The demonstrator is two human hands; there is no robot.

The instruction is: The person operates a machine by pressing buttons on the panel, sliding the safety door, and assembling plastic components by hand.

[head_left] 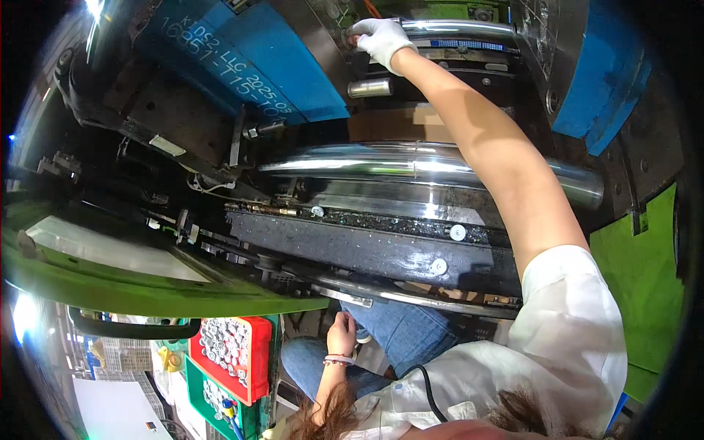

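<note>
My right arm stretches across a large machine, and my right hand (383, 42), in a white glove, reaches the inner face of the blue-and-dark mould half (282, 62) at the far left. Its fingers are bent together against that face; whatever they grip is too small to make out. Just behind the glove runs a shiny steel bar (458, 29). Below it a short metal pin (370, 89) juts from the mould. Bare, with bracelets at the wrist, my left hand (341, 336) hangs by my knee. Its fingers are curled together, and nothing shows in them.
Between me and the mould lie a thick polished bar (381, 160) and a dark ledge (367, 242). Another blue mould half (605, 73) stands right. A green door (161, 293) is at left, above a red bin (260, 359) and green bin (249, 422) of small metal parts.
</note>
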